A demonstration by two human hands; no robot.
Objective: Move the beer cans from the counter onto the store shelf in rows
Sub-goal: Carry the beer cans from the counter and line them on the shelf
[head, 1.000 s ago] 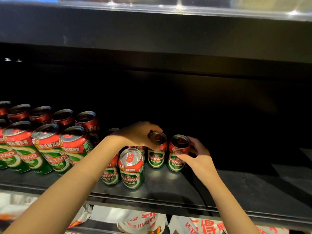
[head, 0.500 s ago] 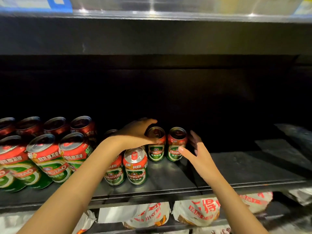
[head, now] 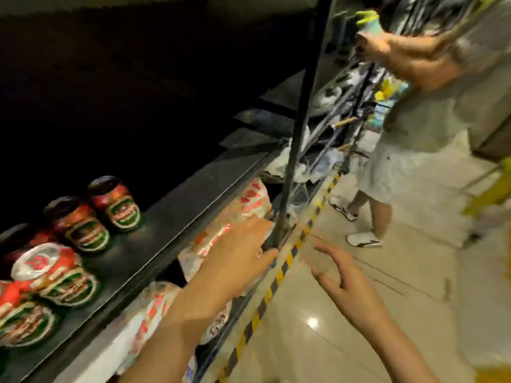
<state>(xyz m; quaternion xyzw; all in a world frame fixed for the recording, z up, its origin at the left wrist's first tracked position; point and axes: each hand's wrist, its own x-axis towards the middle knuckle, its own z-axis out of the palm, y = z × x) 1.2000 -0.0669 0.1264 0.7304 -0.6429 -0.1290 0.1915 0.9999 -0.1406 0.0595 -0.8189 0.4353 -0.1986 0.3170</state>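
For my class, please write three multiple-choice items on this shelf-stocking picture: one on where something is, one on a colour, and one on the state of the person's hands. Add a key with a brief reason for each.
1. Where do the beer cans stand?
A. On the dark shelf, at the left of the view
B. On the floor
C. In the right hand

2. What colours mark the striped tape along the floor below the shelving?
A. Red and white
B. Yellow and black
C. Blue and green

3. What are the left hand and right hand holding?
A. One can each
B. A bag between them
C. Nothing

Key:
1 A, the cans stand upright on the shelf board.
2 B, yellow and black bands alternate along the strip.
3 C, both hands are away from the cans, and neither grips anything that the view shows.
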